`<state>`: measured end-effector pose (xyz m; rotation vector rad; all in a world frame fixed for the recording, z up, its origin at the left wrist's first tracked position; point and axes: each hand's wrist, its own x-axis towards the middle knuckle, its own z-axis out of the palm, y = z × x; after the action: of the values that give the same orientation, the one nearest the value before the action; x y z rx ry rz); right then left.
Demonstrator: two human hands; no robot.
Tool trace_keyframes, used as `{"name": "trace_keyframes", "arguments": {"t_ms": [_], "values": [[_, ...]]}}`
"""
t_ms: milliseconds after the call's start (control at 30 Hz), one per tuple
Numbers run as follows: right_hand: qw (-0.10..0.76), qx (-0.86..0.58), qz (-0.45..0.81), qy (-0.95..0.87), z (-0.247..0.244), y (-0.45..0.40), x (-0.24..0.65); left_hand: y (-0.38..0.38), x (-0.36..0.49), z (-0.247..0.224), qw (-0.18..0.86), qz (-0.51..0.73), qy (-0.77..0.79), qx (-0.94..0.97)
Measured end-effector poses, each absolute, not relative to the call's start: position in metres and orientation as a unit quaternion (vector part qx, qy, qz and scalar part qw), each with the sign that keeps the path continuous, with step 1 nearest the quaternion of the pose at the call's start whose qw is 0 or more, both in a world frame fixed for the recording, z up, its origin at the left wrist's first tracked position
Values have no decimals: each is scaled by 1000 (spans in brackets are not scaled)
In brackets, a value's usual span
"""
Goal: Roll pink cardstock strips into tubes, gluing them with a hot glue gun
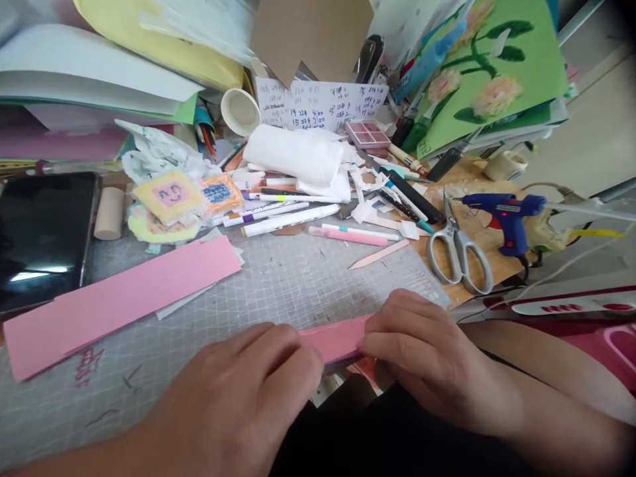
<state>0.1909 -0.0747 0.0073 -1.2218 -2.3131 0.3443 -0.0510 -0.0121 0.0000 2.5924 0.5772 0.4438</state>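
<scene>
A pink paper strip [338, 339] lies at the near edge of the grey cutting mat [278, 278], stretched between my two hands. My left hand [248, 384] is closed over its left end, fingers curled and pressed down. At the other end, my right hand [422, 351] pinches the strip between thumb and fingers. The fingertips of both hands are partly hidden. Further left on the mat rests a stack of longer pink paper strips [134, 291], with some white paper showing beneath it.
Scissors [457, 252] and a blue glue gun [511, 215] lie on the right. Markers [291, 220], crumpled white paper [293, 156] and paper scraps crowd the back. A black tablet [44, 238] is at the left; a paper cup [240, 112] lies tipped behind.
</scene>
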Motion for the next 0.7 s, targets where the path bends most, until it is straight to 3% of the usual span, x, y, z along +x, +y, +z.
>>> {"name": "trace_keyframes", "arguments": {"t_ms": [167,467,700], "values": [[243,-471,128,-838,5,-71,190,-7,-52,-1,154,171,219,948],[236,-481,35,-843,9,-71,186,-2,-51,4,141,124,215,958],[214,-494,48,-841,6,-71,183,-2,-49,3,73,181,224,955]]}}
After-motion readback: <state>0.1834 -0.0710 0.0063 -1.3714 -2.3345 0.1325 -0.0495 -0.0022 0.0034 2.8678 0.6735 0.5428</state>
